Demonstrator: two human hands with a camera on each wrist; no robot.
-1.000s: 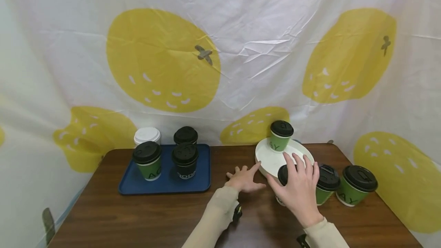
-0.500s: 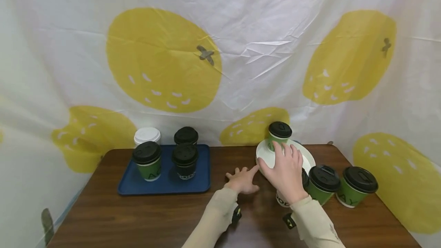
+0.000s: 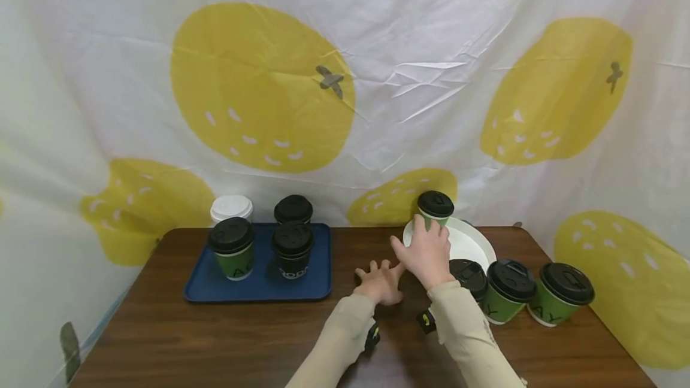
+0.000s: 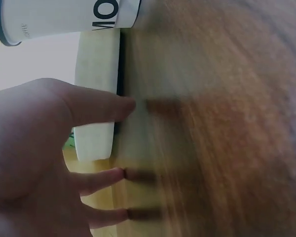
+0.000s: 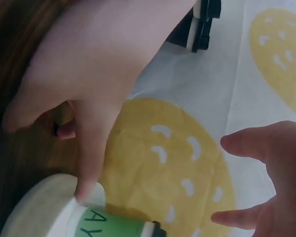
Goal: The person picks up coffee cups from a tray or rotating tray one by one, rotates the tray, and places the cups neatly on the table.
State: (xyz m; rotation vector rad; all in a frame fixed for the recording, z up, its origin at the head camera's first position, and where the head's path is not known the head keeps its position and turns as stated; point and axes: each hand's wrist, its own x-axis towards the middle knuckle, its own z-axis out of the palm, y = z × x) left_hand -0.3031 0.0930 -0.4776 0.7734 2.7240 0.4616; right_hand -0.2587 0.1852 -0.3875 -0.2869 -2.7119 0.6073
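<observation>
A white round tray [image 3: 468, 241] stands at the back right of the table. On it is a green paper cup [image 3: 435, 206] with a black lid. My left hand [image 3: 380, 284] is low beside the tray's left side, fingers spread and holding nothing. In the left wrist view one finger points at the tray's side wall [image 4: 96, 140]; contact cannot be told. My right hand [image 3: 428, 254] reaches over the tray's left edge, just in front of the green cup. In the right wrist view my right fingers [image 5: 246, 143] are apart with nothing between them.
A white-bodied cup [image 4: 64, 17] and two green cups [image 3: 501, 304] [image 3: 555, 304], all with dark lids, stand at the tray's front right. A blue tray [image 3: 259, 291] at left bears several lidded cups. A lemon-print cloth [image 3: 399, 106] hangs behind.
My right hand has moved left, from over the front cups to the tray's left edge. The green cup sits slightly further left on the tray. My left hand has stayed about where it was.
</observation>
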